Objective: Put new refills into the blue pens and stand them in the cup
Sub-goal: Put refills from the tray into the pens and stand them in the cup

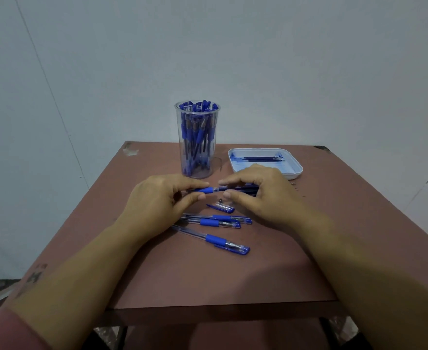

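Above the brown tabletop [207, 279], just in front of the tall clear plastic cup [197, 110] of pens, you hold a blue-sleeved clear plastic pen [207, 190] level between both hands. Your left hand [157, 198] has a narrow grip, thumb and finger pinching the blue rubber sleeve. Your right hand [261, 193] curls round the barrel end. The pen looks light, stiff and slick, so take it by the rubber. A clear cap [224, 208] and small metal tip [220, 199] lie just below, and dark refills [261, 159] wait in the white square tray [296, 170].
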Demonstrator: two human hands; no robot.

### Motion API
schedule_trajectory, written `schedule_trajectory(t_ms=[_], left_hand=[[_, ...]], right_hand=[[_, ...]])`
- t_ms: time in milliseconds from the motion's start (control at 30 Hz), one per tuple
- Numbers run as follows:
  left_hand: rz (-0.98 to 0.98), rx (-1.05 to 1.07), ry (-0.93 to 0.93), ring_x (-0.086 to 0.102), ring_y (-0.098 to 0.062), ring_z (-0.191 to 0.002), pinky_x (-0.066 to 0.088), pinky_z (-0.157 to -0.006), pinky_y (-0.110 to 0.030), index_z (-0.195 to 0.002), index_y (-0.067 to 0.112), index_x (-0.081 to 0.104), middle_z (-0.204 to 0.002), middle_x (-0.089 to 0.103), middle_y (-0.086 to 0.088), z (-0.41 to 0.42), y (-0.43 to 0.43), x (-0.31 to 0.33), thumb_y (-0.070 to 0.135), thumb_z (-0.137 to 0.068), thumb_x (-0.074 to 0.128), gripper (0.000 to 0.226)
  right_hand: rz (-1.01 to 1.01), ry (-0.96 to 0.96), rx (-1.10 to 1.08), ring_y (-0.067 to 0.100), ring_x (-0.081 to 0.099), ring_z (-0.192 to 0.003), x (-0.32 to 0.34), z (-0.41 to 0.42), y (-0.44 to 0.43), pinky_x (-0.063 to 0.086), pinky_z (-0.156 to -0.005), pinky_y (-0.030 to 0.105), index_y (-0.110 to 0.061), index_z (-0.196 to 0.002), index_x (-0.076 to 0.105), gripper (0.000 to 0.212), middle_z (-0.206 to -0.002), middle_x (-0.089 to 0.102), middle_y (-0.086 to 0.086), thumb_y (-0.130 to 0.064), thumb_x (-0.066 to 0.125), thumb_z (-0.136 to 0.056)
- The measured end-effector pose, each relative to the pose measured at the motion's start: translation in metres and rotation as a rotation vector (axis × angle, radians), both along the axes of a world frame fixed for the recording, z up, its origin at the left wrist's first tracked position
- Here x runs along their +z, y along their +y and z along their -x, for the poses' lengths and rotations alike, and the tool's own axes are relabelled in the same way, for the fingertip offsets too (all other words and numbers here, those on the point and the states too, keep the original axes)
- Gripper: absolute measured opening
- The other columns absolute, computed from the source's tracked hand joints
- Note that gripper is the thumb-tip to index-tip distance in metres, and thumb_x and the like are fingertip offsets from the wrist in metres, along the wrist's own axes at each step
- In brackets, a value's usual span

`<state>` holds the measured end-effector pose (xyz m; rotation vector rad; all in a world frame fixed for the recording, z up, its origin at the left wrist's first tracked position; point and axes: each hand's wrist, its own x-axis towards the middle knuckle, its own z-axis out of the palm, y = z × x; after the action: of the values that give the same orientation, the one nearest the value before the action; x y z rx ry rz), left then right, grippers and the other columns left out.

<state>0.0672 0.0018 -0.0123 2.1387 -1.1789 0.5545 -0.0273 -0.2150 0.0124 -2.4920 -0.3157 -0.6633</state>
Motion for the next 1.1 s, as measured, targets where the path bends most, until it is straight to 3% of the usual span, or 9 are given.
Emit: schedule_trajectory(t_ms=[167,300,400,600,767,867,933,1100], left_hand=[[-0.003,0.057,0.021,0.058,-0.002,-0.073,0.045,-0.062,-0.019,-0.111,0.043,0.07,-0.095,0.072,0.018,-0.007,0.002,-0.003,0.051,-0.087,0.062,0.026],[0.0,0.179,0.086,0.051,-0.004,-0.071,0.04,-0.062,-0.024,-0.108,0.044,0.07,-0.091,0.072,0.015,-0.014,0.007,-0.006,0.047,-0.086,0.066,0.023],[-0.022,0.196,0.1,0.052,-0.005,-0.074,0.042,-0.065,-0.026,-0.109,0.044,0.07,-0.094,0.071,0.015,-0.013,0.008,-0.006,0.046,-0.086,0.065,0.023],[-0.013,0.165,0.104,0.05,0.006,-0.066,0.038,-0.059,-0.019,-0.109,0.043,0.07,-0.085,0.065,0.022,-0.007,0.007,-0.005,0.042,-0.086,0.067,0.023],[0.0,0.168,0.121,0.052,0.011,-0.066,0.036,-0.057,-0.018,-0.108,0.044,0.071,-0.072,0.053,0.031,-0.007,0.006,-0.004,0.041,-0.086,0.068,0.022],[0.012,0.165,0.115,0.051,0.014,-0.071,0.034,-0.056,-0.017,-0.107,0.044,0.071,-0.071,0.052,0.033,-0.007,0.006,-0.004,0.042,-0.086,0.068,0.022],[0.012,0.157,0.103,0.052,0.012,-0.069,0.035,-0.056,-0.016,-0.108,0.044,0.071,-0.076,0.057,0.029,-0.008,0.005,-0.004,0.044,-0.086,0.067,0.023],[0.029,0.138,0.083,0.054,0.005,-0.069,0.039,-0.059,-0.018,-0.109,0.045,0.07,-0.084,0.066,0.022,-0.013,0.004,-0.004,0.049,-0.086,0.063,0.025]], right_hand=[[-0.068,0.042,-0.045,-0.001,0.061,-0.089,-0.003,-0.003,-0.016,0.044,-0.077,0.01,-0.032,-0.098,0.076,0.016,-0.084,0.067,-0.024,-0.022,0.072,-0.086],[-0.092,0.078,-0.131,-0.003,0.063,-0.087,-0.007,-0.001,-0.045,0.049,-0.083,0.024,-0.038,-0.087,0.071,0.018,-0.085,0.069,-0.022,-0.02,0.072,-0.087],[0.014,0.114,-0.192,-0.01,0.057,-0.087,-0.009,-0.003,-0.058,0.044,-0.083,0.022,-0.038,-0.087,0.07,0.015,-0.081,0.064,-0.028,-0.023,0.071,-0.087],[0.264,0.149,-0.243,0.008,0.05,-0.098,-0.011,-0.009,-0.061,0.036,-0.094,0.043,-0.041,-0.093,0.072,0.008,-0.087,0.062,-0.027,-0.037,0.068,-0.087],[0.258,0.09,-0.229,0.006,0.053,-0.098,-0.014,-0.016,-0.064,0.041,-0.091,0.042,-0.04,-0.093,0.073,0.008,-0.086,0.059,-0.03,-0.038,0.068,-0.087],[0.17,0.042,-0.225,0.011,0.053,-0.1,-0.007,-0.024,-0.072,0.039,-0.09,0.03,-0.042,-0.089,0.069,0.004,-0.093,0.064,-0.022,-0.041,0.065,-0.088],[0.139,0.087,-0.229,0.007,0.047,-0.101,0.005,-0.033,-0.076,0.034,-0.085,0.02,-0.039,-0.094,0.068,0.006,-0.095,0.06,-0.022,-0.036,0.064,-0.091],[0.197,0.273,-0.288,0.01,0.048,-0.104,0.025,-0.064,-0.087,0.035,-0.087,0.026,-0.024,-0.109,0.07,0.018,-0.111,0.061,-0.008,-0.029,0.061,-0.094]])
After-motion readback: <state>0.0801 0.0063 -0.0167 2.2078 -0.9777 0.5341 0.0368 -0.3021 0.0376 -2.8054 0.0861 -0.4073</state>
